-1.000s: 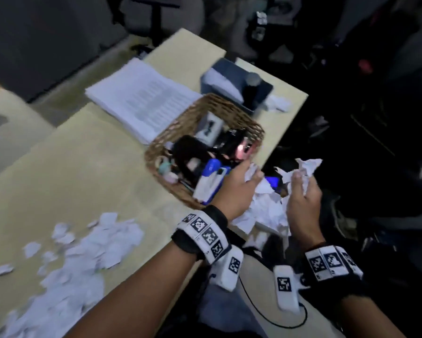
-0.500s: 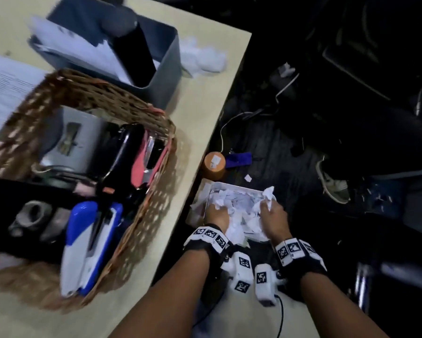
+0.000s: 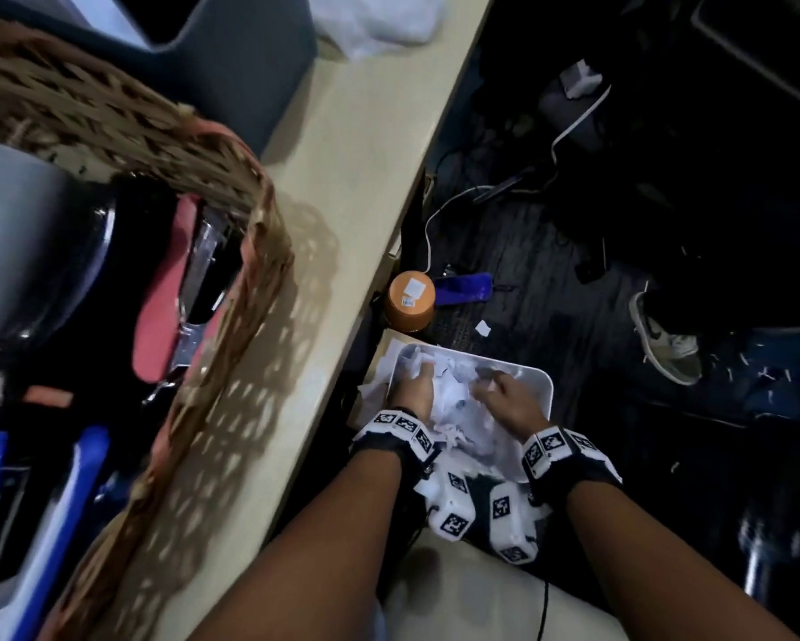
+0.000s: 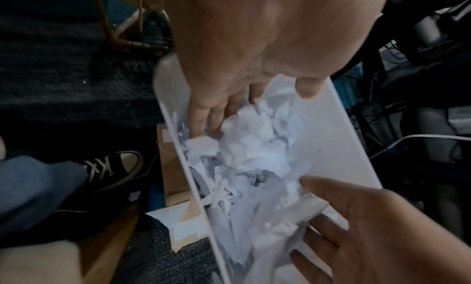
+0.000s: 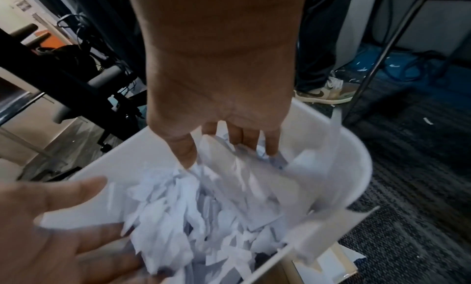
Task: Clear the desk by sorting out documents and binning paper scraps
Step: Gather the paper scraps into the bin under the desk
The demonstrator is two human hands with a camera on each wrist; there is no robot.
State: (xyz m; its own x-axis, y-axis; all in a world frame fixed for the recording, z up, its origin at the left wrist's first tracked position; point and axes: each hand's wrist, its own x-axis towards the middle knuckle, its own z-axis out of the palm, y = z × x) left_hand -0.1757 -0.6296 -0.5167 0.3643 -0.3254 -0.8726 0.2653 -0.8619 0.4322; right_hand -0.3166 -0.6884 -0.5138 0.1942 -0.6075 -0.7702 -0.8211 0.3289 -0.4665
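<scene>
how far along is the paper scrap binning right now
Done: a heap of torn white paper scraps lies in the white plastic bin. In hand: left hand and right hand, fingers spread, are over it. Left: one scrap on the floor; most of the desk is out of view.

A woven basket (image 3: 231,252) with office tools stands on the desk. On the dark floor stands an orange, perhaps cylindrical, container (image 3: 411,300), beside it a blue object (image 3: 465,288), farther away a sneaker (image 3: 666,344).

The labels on the orange tub (image 3: 411,302) seem too blurred to read.
</scene>
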